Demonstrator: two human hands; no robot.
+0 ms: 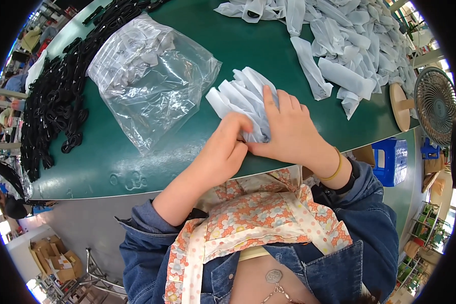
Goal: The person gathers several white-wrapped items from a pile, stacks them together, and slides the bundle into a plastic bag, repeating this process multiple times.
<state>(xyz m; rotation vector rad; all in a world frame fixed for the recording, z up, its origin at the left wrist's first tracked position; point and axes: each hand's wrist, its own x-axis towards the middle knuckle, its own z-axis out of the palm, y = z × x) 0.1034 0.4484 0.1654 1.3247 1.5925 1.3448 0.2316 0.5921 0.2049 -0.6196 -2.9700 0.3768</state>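
Note:
A bundle of white, paper-like wrapped strips point(244, 96) lies at the table's near edge, fanned out at its far end. My left hand point(225, 147) is closed at the bundle's near left side, its fingers curled in. My right hand point(291, 126) grips the bundle from the right, fingers along its side and thumb reaching toward my left hand. What is inside the wrappings cannot be seen. Left of the bundle rests a clear plastic bag point(172, 93) with more white strips gathered in its far part.
The green table point(131, 172) carries a large heap of white wrapped strips point(349, 45) at far right and many bundled black cords point(55, 101) at left. A fan point(435, 104) stands beyond the right edge, with a blue plastic stool point(391, 161) below. Cardboard boxes point(58, 258) sit at lower left.

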